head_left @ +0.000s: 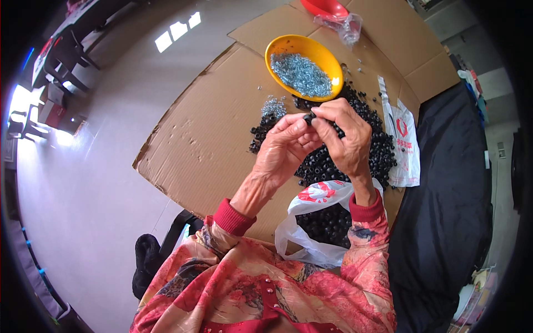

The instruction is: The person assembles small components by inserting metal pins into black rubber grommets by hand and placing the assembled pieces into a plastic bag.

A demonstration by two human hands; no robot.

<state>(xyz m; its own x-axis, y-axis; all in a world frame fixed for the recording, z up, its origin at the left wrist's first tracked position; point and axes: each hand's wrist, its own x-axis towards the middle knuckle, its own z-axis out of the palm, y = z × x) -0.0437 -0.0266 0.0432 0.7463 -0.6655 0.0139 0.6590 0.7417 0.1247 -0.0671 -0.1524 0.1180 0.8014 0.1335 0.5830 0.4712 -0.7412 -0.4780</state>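
My left hand (282, 145) and my right hand (346, 137) meet over the cardboard. Between their fingertips is a small black round part (308, 119), pinched from both sides; fingers hide some of it. Below and around them spreads a pile of similar black parts (382, 152), some with a hole through the middle. Just beyond the hands, a yellow bowl (336, 62) holds many small shiny bluish-clear pieces (302, 75). A little heap of those same pieces (273, 106) lies left of the fingers. Under my right wrist, an opened white plastic bag (288, 233) contains more black parts.
Brown cardboard (205, 111) covers the work surface. A red bowl (326, 8) and a crumpled clear bag (348, 29) sit at the far end. On the right lie a flat white printed bag (406, 147) and black cloth (452, 183). Dark chairs (69, 55) stand far left.
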